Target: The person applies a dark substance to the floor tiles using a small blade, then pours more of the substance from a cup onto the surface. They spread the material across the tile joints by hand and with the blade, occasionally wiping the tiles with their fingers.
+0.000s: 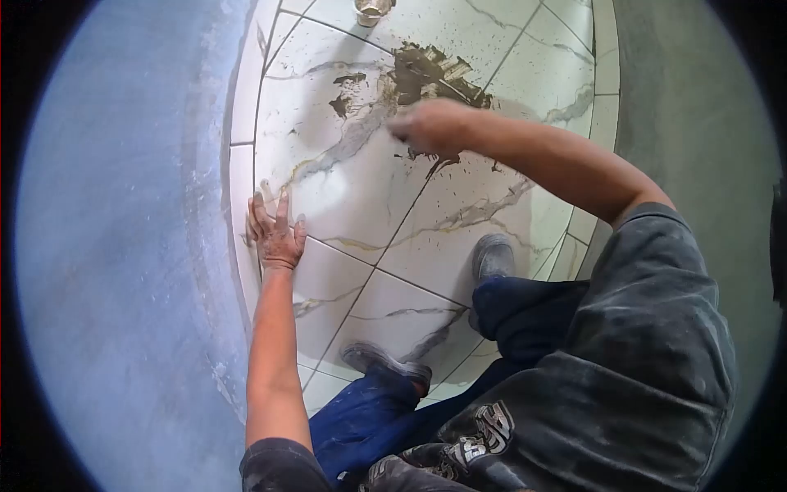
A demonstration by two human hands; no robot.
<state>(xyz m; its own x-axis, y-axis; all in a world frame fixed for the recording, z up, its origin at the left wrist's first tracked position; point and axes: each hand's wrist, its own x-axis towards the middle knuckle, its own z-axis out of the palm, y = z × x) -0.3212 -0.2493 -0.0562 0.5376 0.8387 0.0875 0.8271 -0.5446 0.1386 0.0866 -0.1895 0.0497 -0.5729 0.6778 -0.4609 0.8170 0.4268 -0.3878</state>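
My left hand (277,236) is open, its dusty fingers spread and pressed on the pale tiles at the left edge, where the floor meets the skirting. Over the middle of the tiled floor (328,209), my right hand (430,129) is closed and slightly blurred by motion. Whatever its fingers may hold, I cannot make it out. A wet brown smear of what looks like grout (426,75) spreads on the tiles just beyond my right hand, with smaller splashes around it. Dark joints run between the marble-patterned tiles.
A small whitish cup (373,11) stands at the far top edge. Along the left runs a bluish wall (131,246), and a grey wall (668,98) is on the right, both edged with skirting tiles. My grey shoes (493,258) rest on the tiles below my hands.
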